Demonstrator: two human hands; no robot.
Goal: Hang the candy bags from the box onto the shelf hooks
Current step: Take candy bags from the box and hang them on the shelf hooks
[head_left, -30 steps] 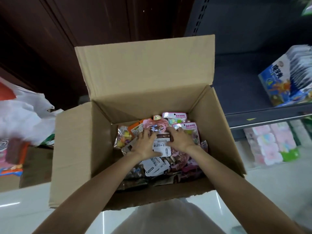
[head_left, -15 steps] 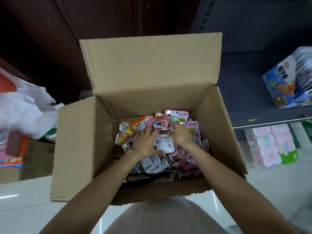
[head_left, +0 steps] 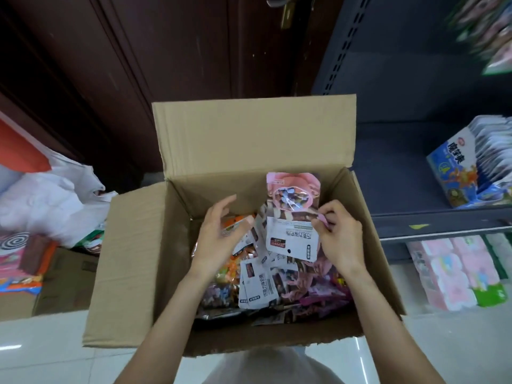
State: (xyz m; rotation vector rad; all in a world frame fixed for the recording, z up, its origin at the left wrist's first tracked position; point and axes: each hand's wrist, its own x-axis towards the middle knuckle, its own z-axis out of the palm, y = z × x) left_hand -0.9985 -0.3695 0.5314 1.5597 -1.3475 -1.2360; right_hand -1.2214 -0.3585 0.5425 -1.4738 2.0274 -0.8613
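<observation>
An open cardboard box (head_left: 133, 259) stands on the floor below me, filled with several candy bags (head_left: 263, 284) in pink, orange and white. My right hand (head_left: 340, 236) pinches the right edge of a pink candy bag (head_left: 292, 195) with a white printed header, held up above the pile. My left hand (head_left: 219, 234) hovers over the left side of the pile with fingers loosely spread, its thumb close to the lifted bag's left edge. No shelf hook shows clearly; blurred hanging bags (head_left: 490, 31) are at the top right.
A dark grey shelf unit (head_left: 415, 217) stands to the right, with a blue display carton (head_left: 457, 173) on it and pink packs (head_left: 454, 275) below. A dark wooden door (head_left: 166, 65) is behind the box. White plastic bags (head_left: 50, 198) and cartons lie at the left.
Both hands were pressing on the pile; now my right hand has lifted the pink bag clear of it, and my left hand has come off and opened.
</observation>
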